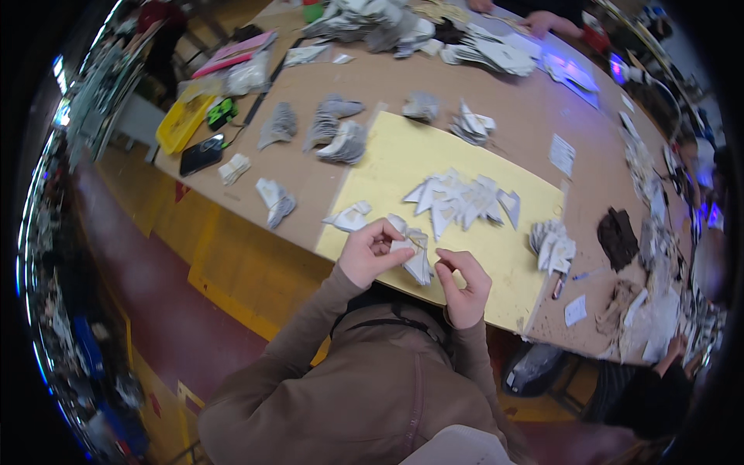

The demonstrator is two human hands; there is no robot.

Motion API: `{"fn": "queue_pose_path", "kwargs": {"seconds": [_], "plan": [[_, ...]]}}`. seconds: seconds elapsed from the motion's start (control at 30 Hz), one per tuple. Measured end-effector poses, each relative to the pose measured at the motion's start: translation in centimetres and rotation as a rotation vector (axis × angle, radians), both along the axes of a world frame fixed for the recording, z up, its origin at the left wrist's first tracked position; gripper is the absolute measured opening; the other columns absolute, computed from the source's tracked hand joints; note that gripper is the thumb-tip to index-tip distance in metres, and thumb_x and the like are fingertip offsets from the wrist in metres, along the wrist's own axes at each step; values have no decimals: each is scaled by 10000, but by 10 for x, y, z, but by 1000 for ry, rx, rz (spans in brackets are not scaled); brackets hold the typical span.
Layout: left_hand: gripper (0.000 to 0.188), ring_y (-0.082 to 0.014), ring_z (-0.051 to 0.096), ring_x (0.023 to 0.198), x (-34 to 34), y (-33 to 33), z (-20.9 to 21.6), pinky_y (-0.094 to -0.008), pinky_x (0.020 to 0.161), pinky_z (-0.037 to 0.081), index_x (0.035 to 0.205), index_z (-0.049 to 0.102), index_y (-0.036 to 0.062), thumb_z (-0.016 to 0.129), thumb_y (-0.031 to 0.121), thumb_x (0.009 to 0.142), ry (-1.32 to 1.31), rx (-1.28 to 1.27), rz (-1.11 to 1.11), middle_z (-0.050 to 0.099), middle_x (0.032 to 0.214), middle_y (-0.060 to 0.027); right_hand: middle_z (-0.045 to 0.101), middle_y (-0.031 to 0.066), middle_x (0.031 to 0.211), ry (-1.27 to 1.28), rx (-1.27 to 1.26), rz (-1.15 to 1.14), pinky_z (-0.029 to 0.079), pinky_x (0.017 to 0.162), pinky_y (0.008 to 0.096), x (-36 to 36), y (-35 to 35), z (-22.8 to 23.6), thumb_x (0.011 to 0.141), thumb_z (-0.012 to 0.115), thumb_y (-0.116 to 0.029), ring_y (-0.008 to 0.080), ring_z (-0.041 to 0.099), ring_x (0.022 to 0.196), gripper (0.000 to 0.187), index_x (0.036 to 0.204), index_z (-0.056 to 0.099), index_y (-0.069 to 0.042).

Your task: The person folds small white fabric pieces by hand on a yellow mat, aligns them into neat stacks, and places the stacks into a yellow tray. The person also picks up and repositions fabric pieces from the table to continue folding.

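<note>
My left hand (370, 256) is closed on a small bundle of white cut pieces (418, 263) at the table's near edge. A thin yellowish band or strip seems to cross the bundle. Just right of it, my right hand (466, 290) is curled with thumb and forefinger close together; whatever is between them is too small to make out. Beside my left hand lies another white bundle (350, 216). Farther out on the yellow sheet (380, 167), several pointed white pieces (457, 198) are spread in an overlapping heap.
Grey-white stacks (341, 141) stand beyond the yellow sheet, and a white stack (553, 246) sits right of it. A phone (201, 155) and yellow tray (183, 124) are at far left. Dark cloth (618, 237) lies at right. Another person's hand (545, 23) shows across the table.
</note>
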State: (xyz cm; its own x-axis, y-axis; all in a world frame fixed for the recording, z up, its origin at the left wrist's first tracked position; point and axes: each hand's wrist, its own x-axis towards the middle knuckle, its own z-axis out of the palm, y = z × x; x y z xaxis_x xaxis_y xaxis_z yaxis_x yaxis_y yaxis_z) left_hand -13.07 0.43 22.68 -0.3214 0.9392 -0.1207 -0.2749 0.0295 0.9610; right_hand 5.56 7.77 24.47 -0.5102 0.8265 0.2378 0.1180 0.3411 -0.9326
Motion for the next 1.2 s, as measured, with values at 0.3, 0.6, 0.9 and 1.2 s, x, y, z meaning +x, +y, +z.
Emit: {"fn": "queue_pose_path", "kwargs": {"seconds": [0.3, 0.6, 0.9, 1.2], "plan": [[202, -126, 599, 617, 61, 17, 11, -256, 558, 473, 859, 595, -1, 746, 128, 822, 610, 7, -162, 627, 760, -79, 645, 119, 835, -179, 364, -215, 504, 653, 307, 35, 2, -8, 752, 715, 76, 218, 638, 734, 142, 882, 696, 24], [190, -176, 594, 671, 64, 23, -6, -294, 618, 483, 857, 617, -3, 759, 78, 759, 728, 52, -244, 613, 771, -88, 451, 143, 965, -94, -130, 47, 406, 820, 333, 61, -1, -10, 897, 520, -29, 286, 471, 890, 69, 951, 484, -7], [198, -142, 613, 694, 59, 22, -16, -277, 643, 502, 867, 624, -13, 766, 68, 756, 682, 9, -284, 642, 776, -80, 485, 102, 889, -81, -51, 135, 392, 788, 324, 71, -4, -2, 920, 538, -84, 247, 462, 855, 216, 746, 497, 37], [208, -105, 594, 735, 54, 22, -47, -261, 680, 496, 1014, 538, 26, 689, 96, 889, 111, -100, -318, 630, 854, -39, 547, 93, 683, 791, -861, 437, 296, 480, 241, 91, -11, -31, 953, 546, -137, 90, 335, 433, 205, 826, 604, 12]]}}
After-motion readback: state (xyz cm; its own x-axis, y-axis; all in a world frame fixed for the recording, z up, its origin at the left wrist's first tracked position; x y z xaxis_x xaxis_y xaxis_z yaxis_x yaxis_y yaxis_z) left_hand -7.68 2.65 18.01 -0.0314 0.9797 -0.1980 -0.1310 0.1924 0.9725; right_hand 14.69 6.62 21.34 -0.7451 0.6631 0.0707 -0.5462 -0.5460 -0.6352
